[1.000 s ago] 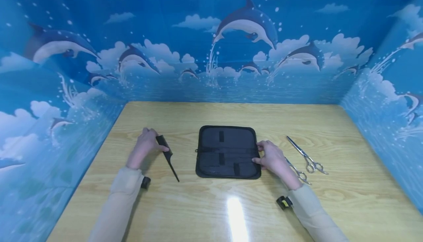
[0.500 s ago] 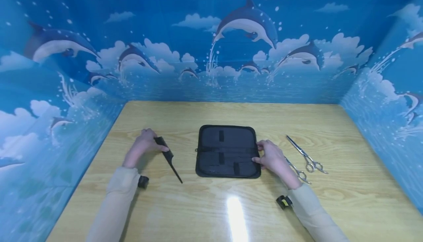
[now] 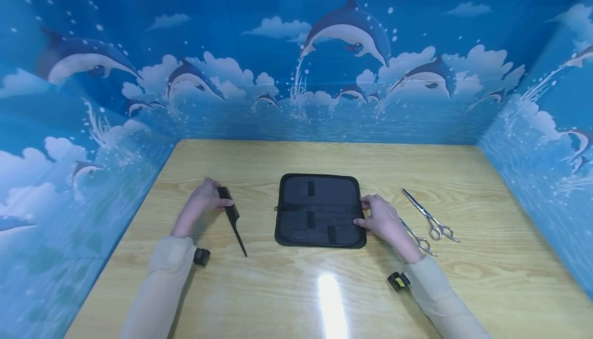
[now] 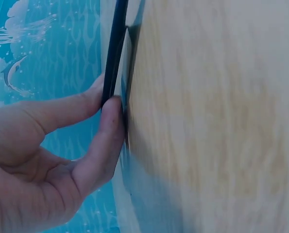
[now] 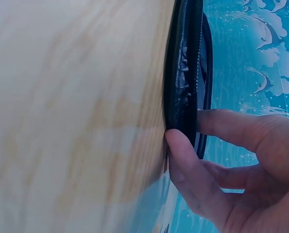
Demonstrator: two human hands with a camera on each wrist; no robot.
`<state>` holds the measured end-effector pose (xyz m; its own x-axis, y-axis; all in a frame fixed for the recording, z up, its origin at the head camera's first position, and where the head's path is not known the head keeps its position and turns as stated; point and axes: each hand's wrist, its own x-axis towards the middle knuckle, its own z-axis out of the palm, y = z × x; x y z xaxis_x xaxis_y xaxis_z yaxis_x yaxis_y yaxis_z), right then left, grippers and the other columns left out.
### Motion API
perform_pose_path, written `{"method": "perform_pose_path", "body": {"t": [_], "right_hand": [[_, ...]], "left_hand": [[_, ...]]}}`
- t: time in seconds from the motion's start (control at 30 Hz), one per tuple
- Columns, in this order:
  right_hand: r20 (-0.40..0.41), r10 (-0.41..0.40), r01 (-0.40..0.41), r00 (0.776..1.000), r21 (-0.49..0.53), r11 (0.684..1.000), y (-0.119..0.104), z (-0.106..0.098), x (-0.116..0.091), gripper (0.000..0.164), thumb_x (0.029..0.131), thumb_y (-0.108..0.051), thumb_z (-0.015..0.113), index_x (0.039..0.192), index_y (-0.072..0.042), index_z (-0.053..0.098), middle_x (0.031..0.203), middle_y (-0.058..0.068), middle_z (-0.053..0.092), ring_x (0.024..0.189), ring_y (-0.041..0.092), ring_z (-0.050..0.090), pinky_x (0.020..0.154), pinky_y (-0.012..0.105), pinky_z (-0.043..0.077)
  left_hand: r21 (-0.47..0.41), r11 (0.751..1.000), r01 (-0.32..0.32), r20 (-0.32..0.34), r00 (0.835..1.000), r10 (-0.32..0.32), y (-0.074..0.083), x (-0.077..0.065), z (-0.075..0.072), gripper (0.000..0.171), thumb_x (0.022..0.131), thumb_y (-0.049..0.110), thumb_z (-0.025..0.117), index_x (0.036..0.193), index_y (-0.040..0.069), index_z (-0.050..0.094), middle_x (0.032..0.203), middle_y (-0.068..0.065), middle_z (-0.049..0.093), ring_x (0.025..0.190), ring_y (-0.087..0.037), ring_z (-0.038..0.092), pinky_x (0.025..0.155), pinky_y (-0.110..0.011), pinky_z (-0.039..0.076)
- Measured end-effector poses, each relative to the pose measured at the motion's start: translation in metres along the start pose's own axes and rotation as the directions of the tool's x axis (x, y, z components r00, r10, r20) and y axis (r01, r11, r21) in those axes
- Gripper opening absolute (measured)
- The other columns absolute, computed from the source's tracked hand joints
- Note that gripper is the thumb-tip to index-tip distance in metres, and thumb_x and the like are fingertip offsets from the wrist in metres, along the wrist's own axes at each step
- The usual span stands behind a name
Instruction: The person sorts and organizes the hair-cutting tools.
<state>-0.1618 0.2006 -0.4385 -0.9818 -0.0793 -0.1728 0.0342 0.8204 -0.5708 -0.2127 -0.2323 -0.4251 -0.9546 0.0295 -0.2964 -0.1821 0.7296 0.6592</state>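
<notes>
Comb (image 3: 231, 212) swung round in the left fingers (image 4: 103, 141).
Its thin tail slanted farther out toward the case (image 3: 292, 190) half a second ago; now it has swung back, pointing more nearly toward the person, with its tip farther from that case. The slant is also slightly steeper than a second ago, and the left sleeve (image 3: 159, 282) has shifted a little leftward since then.

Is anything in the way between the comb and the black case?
Nothing I can see: only tabletop lies between the comb in the left hand and the case. Both scissors are on the case's other side.
</notes>
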Motion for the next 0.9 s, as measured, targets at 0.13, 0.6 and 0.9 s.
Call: {"method": "perform_pose_path", "body": {"t": [0.13,0.6,0.9], "right_hand": [[0.000,0.004,-0.004,1.000,-0.010,1.000,0.000,0.000,0.000,0.065,0.087,-0.010,0.080,0.141,0.009,0.050,0.125,0.026,0.060,0.055,0.011,0.063,0.053,0.025,0.057],[0.018,-0.036,0.038,0.999,-0.113,0.993,-0.001,-0.003,-0.001,0.069,0.089,-0.019,0.079,0.145,0.008,0.048,0.124,0.022,0.061,0.052,0.010,0.057,0.081,0.043,0.052],[0.008,-0.083,0.084,0.996,-0.104,0.991,0.000,-0.010,-0.001,0.061,0.097,-0.027,0.069,0.143,0.007,0.050,0.125,0.024,0.064,0.103,0.039,0.066,0.091,0.054,0.053]], "left_hand": [[0.026,0.999,-0.030,-0.019,0.999,0.030,-0.001,0.000,0.000,0.072,0.094,0.017,0.072,0.142,-0.018,0.032,0.112,-0.032,0.065,0.090,-0.035,0.069,0.099,-0.054,0.049],[0.020,0.998,-0.065,-0.077,0.995,0.066,0.001,0.004,0.006,0.058,0.103,0.017,0.061,0.148,-0.010,0.037,0.129,-0.033,0.061,0.112,-0.042,0.064,0.097,-0.051,0.052],[0.125,0.965,-0.231,-0.113,0.963,0.245,0.015,-0.001,0.005,0.045,0.104,0.017,0.058,0.140,-0.011,0.051,0.129,-0.035,0.060,0.119,-0.048,0.060,0.097,-0.055,0.052]]}}
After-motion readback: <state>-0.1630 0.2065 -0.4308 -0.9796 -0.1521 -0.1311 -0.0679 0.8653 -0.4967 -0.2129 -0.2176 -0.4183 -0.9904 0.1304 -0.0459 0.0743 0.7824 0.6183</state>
